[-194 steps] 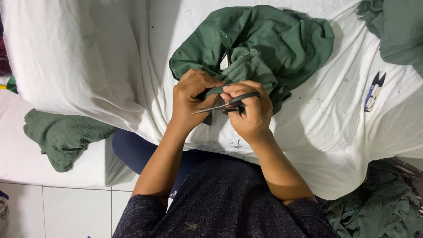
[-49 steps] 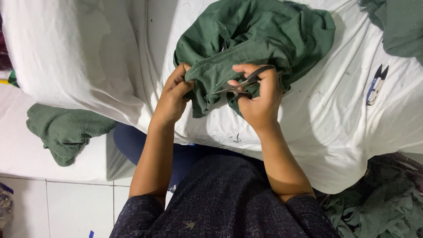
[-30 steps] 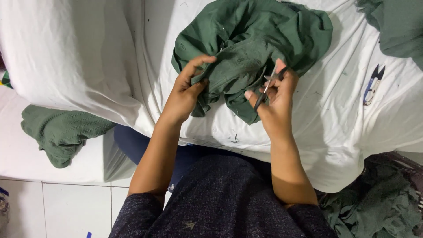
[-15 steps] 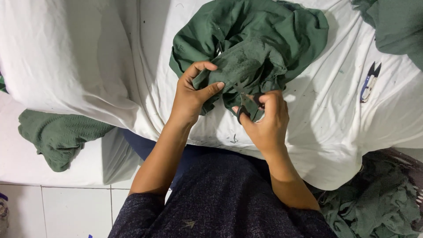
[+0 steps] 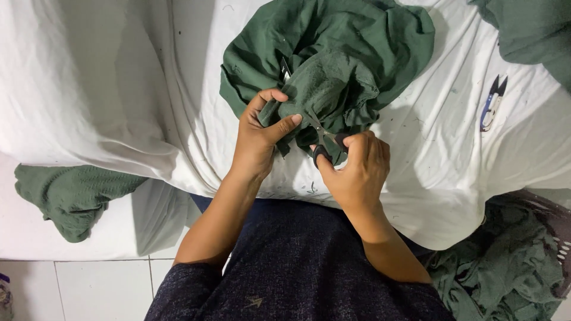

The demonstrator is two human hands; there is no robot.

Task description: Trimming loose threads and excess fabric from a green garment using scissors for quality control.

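At centre, on white sheet (image 5: 428,154): left hand (image 5: 257,138) pinches a fold of green garment (image 5: 333,53) between thumb and fingers; right hand (image 5: 357,169), at 4 o'clock from it, closed around small scissors (image 5: 324,142), blades touching the fold; blue thread snips (image 5: 492,102) at 3 o'clock, well apart; green cloth (image 5: 65,193) at 8 o'clock.

Screens, signs: none in view.

Label: one narrow garment label (image 5: 285,68), white with a dark edge, seen edge-on and tucked in the folds of the green garment (image 5: 357,41), left of its centre. Face of label not visible.

Possible package (image 5: 5,294): pale with a purple top, cut off at lower left corner on the floor tiles (image 5: 89,291). Kind not discernible.
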